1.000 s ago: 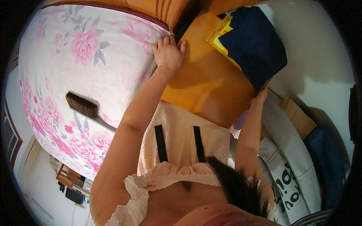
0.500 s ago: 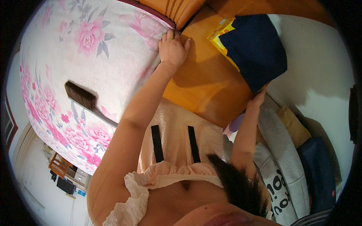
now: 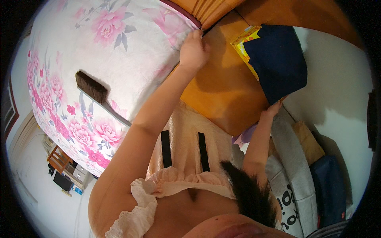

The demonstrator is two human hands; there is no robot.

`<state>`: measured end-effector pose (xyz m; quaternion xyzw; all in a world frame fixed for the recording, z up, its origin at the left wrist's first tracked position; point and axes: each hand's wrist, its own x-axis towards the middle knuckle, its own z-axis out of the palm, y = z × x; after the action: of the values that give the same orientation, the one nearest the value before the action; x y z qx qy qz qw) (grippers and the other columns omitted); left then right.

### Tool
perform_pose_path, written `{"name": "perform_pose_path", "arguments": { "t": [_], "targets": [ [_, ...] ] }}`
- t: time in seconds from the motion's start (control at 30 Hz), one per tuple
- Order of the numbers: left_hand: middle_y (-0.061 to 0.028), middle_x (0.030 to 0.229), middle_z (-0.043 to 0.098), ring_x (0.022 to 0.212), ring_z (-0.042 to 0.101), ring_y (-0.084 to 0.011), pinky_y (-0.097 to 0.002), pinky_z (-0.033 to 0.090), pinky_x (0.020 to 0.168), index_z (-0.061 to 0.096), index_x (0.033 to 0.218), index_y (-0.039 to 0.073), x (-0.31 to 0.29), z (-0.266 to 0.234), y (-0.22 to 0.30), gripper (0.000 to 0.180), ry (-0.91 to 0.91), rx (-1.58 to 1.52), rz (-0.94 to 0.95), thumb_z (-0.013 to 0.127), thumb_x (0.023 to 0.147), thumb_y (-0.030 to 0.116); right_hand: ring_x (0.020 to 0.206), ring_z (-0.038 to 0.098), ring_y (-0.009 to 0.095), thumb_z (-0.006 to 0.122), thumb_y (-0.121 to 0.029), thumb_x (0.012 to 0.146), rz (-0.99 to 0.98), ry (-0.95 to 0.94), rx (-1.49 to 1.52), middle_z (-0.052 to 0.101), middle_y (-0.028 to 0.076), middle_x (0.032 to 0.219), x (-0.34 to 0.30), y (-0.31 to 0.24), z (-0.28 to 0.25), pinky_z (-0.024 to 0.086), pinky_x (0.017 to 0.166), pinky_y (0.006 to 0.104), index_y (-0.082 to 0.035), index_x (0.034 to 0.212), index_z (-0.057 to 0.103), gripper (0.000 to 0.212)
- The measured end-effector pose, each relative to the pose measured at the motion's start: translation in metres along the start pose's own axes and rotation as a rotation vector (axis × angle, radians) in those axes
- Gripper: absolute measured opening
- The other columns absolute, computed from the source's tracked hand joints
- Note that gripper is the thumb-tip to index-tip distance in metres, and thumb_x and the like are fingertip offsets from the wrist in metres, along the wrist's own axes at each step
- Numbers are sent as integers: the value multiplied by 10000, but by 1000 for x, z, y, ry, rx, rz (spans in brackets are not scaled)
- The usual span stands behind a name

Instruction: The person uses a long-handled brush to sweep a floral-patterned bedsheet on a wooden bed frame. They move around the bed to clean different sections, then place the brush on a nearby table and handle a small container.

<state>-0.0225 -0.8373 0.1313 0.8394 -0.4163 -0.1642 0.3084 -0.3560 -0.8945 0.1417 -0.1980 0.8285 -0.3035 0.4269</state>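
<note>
A white bedsheet point(image 3: 147, 47) with pink flowers covers the bed on the left. At its far right corner, beside the headboard, my left hand point(image 3: 193, 51) is closed on the sheet, its fingertips partly hidden at the edge. A brush point(image 3: 92, 87) with dark bristles and a grey handle lies on the sheet, left of my forearm. My right hand point(image 3: 272, 111) rests at the right edge of an orange-brown wooden cabinet point(image 3: 222, 95), fingers stretched out and partly hidden. Just beyond it, a dark blue cloth point(image 3: 278, 59) lies over a yellow box point(image 3: 246, 47) on the cabinet.
The orange-brown headboard point(image 3: 216, 14) rises behind the bed corner. A white wall point(image 3: 333, 79) stands on the right. Below my right arm are a grey printed cloth point(image 3: 293, 170), a tan bag point(image 3: 307, 142) and a dark blue bag point(image 3: 331, 182). A wooden chair point(image 3: 59, 158) stands far left.
The view has shifted a little, so the bed corner and cabinet sit slightly lower and further right. My left hand stays at the sheet corner, its thumb now drawn in. My right hand keeps its place.
</note>
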Motion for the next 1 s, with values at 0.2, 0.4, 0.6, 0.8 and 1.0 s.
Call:
{"name": "perform_pose_path", "arguments": {
  "t": [0.2,0.4,0.6,0.8,1.0],
  "targets": [
    [-175,784,638,744,622,-317,-366,486,676,579,878,-13,28,-23,0,269,204,-231,-414,600,792,241,1289,236,339,447,-430,876,-18,-62,2,184,140,1431,9,6,-4,220,1050,491,-143,1408,118,688],
    [-179,799,643,765,620,-325,-393,481,702,624,797,-5,56,-20,-7,287,144,-154,-609,589,772,279,1316,196,272,530,-429,833,-21,-51,60,169,120,1452,14,15,-1,94,1088,407,-157,1418,99,777],
    [-192,794,633,781,607,-342,-396,478,719,632,801,-2,63,-3,-16,268,159,-196,-520,571,749,253,1313,204,276,532,-388,836,1,-2,30,161,120,1456,9,9,3,122,1080,413,-147,1419,109,759],
    [-173,771,640,765,618,-307,-365,487,702,609,891,-4,61,-3,-18,259,22,-392,-532,564,777,224,1316,191,279,501,-355,858,49,-35,84,154,117,1458,-4,6,-2,122,1082,399,-132,1411,161,686],
    [-134,793,646,727,640,-204,-309,511,646,559,1020,-21,23,-33,-15,291,115,-522,-201,555,826,195,1230,298,392,451,-343,883,-430,199,-374,274,246,1347,-31,48,-7,268,1014,488,-37,1358,265,595]
  ]
}}
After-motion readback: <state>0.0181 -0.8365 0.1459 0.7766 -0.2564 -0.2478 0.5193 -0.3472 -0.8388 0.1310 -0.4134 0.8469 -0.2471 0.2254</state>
